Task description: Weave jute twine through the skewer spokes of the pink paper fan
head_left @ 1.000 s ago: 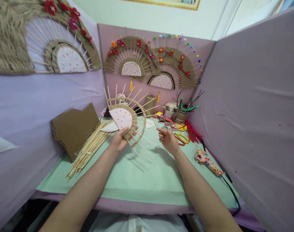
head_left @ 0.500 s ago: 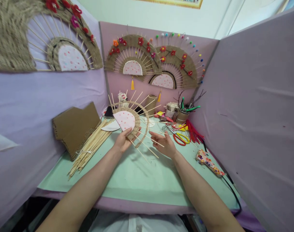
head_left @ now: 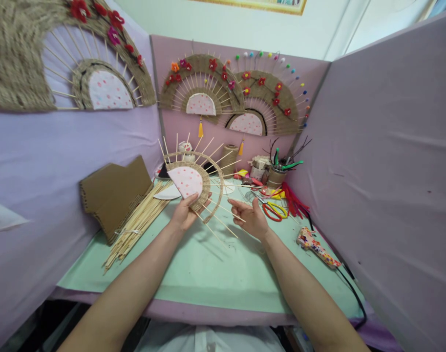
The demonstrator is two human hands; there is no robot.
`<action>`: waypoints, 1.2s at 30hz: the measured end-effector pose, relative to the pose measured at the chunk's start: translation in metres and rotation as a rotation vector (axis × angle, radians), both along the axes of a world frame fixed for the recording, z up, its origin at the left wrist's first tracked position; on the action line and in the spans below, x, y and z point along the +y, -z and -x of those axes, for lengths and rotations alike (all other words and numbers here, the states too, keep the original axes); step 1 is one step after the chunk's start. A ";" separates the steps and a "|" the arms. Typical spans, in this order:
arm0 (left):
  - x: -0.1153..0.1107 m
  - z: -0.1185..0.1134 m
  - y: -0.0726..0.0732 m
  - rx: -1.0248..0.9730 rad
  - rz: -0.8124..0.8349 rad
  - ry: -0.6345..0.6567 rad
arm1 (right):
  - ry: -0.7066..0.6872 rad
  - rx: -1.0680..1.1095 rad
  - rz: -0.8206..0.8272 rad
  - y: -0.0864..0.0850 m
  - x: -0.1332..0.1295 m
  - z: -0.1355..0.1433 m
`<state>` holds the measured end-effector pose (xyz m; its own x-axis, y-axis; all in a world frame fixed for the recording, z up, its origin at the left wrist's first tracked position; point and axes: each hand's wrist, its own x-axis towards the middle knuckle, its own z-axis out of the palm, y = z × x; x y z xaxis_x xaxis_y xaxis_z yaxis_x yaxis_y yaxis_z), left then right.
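Observation:
My left hand (head_left: 186, 213) grips the lower edge of a half-round fan frame (head_left: 188, 183), thumb on its pink dotted centre and fingers behind. Woven twine surrounds that centre, thin sticks radiate outward, and an outer twine band crosses them. Just right of the frame, my right hand (head_left: 250, 217) is held palm inward with its fingers apart, beside the tips of the lower sticks. A thin strand may run near its fingertips, too fine to make out.
At left lie a bundle of sticks (head_left: 140, 225) and brown cardboard (head_left: 115, 193). Scissors (head_left: 274, 211), a twine spool (head_left: 229, 159), a tool can (head_left: 276, 177) and a patterned glue gun (head_left: 318, 248) are behind and right. Finished fans (head_left: 202, 63) hang on the partition.
The fan frame and my left hand have shifted slightly left. My right hand has moved a little, its fingers still apart.

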<state>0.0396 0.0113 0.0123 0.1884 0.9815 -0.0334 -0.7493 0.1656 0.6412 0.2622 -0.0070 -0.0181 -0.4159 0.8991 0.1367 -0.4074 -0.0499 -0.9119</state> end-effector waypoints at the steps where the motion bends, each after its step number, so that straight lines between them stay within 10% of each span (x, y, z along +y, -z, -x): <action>1: 0.000 0.000 0.000 0.000 -0.004 -0.003 | 0.001 -0.009 -0.003 0.000 0.000 0.000; 11: 0.002 0.002 0.000 0.041 -0.087 -0.081 | 0.119 -0.189 -0.058 -0.006 -0.002 -0.002; 22: 0.010 0.007 0.007 0.013 -0.144 -0.118 | 0.628 -0.802 -0.375 -0.033 -0.039 0.005; 36: -0.002 -0.001 -0.005 -0.110 0.036 0.019 | 0.661 -0.516 -0.486 0.002 -0.090 0.018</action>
